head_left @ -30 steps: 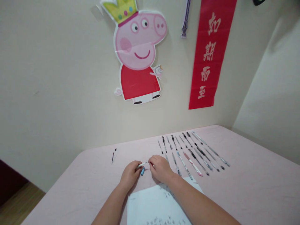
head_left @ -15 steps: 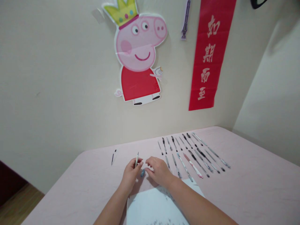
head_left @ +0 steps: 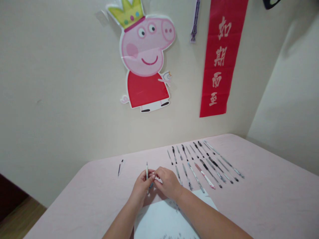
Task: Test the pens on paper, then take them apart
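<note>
My left hand [head_left: 142,184] is closed around a slim whitish pen [head_left: 147,171], held upright with its narrow tip pointing up. My right hand [head_left: 168,182] meets it from the right, thumb and fingers pinched together by the left fingertips. Something small and pale shows between the two hands, too small to name. Low between them a small blue piece [head_left: 151,185] is partly covered by the fingers. Below the hands lies a white paper sheet [head_left: 159,220] with dark marks, partly under my right forearm.
Several pens [head_left: 210,172] lie in two slanting rows on the pink tabletop [head_left: 261,199], to the right. A thin dark refill or pen [head_left: 120,168] lies alone at the left. Behind the table stands a wall with a pig cutout [head_left: 148,66] and a red banner [head_left: 221,59].
My hands have come together, and the left fingers now reach the right fingertips. The pen stands more upright, and the blue piece is more covered.
</note>
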Available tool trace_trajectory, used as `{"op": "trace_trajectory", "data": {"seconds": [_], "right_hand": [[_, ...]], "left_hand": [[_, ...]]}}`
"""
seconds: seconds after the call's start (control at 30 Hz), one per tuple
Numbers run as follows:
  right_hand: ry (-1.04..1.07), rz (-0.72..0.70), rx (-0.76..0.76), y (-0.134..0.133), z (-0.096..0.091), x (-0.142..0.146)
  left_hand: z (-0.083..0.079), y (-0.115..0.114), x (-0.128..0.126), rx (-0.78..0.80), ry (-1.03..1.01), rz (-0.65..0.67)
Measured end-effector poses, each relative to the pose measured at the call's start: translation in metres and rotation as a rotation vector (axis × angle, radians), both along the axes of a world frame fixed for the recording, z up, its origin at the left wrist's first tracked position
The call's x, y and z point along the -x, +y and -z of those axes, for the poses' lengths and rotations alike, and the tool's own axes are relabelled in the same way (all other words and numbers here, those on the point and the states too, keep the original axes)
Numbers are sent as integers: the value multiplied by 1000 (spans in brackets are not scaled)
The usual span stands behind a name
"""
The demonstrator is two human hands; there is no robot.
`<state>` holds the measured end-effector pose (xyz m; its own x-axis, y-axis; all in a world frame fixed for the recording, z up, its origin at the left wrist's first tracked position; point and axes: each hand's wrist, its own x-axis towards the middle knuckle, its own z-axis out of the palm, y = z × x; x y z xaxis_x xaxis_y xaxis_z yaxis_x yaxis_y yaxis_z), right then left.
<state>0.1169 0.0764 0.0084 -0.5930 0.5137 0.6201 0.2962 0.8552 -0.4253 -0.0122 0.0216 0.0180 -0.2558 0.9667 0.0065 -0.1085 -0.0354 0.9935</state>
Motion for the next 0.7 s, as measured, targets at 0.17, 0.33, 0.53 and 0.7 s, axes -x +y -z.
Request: {"op": "trace_trajectory", "data": {"seconds": [0.17, 0.33, 0.53, 0.7], "right_hand": [[-7, 10, 10, 0, -2, -1], [43, -29, 33, 5, 1, -2], [166, 12, 131, 11, 7, -1], [253, 90, 299, 13, 8, 0]], "left_hand": [[1, -1, 3, -3, 90, -49], [13, 2, 13, -62, 347, -92], [15, 3, 30, -199, 919, -186], [13, 0, 33, -205, 1091, -146]]}}
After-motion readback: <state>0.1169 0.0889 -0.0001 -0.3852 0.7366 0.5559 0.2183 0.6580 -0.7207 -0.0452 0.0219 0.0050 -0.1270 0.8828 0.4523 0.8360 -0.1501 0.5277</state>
